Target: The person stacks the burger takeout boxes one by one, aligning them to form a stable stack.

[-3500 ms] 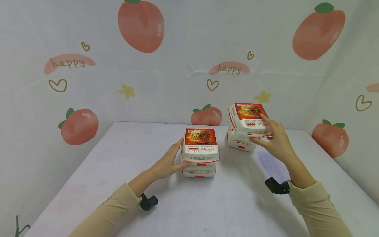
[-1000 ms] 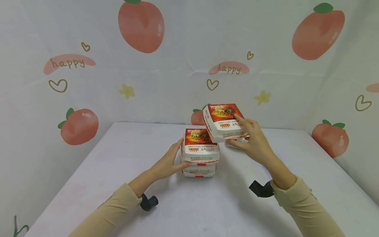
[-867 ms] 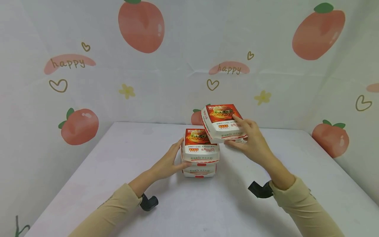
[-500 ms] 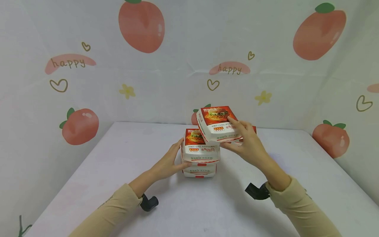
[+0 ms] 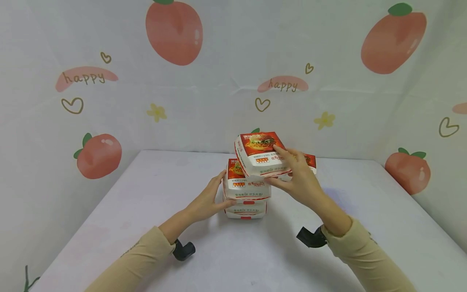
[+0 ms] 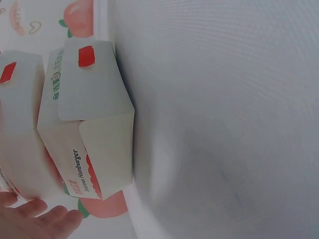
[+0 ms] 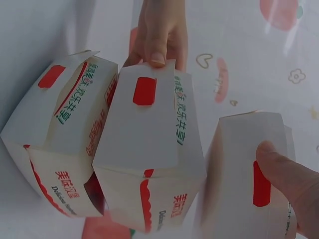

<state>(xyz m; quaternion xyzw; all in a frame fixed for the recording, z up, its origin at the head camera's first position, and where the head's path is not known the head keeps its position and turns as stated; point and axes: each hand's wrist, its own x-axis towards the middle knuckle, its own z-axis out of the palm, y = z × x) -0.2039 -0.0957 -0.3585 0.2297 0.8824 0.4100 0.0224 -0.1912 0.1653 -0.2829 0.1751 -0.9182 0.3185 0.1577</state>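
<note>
Two burger boxes stand stacked in the head view, white with a red burger picture on the lid: a lower burger box [image 5: 245, 210] and an upper burger box [image 5: 245, 194]. My left hand [image 5: 205, 203] grips the upper one at its left side, thumb on the front; the right wrist view shows that thumb [image 7: 157, 52] near the red tab. My right hand [image 5: 303, 184] holds a third burger box [image 5: 257, 158] by its right side, fingers on the lid and thumb low in front. It is tilted and overlaps the upper box's lid; a gap shows between them in the right wrist view.
Behind the right hand, another burger box [image 5: 311, 160] is partly hidden near the table's back edge. The white-covered table [image 5: 226, 255] meets a printed cloth backdrop [image 5: 226, 48]. A black wrist mount [image 5: 311, 237] sits under the right wrist, another under the left.
My right hand has carried the third burger box leftward from above the back right box to over the stack. The box behind shows more again. My left hand has stayed put.
</note>
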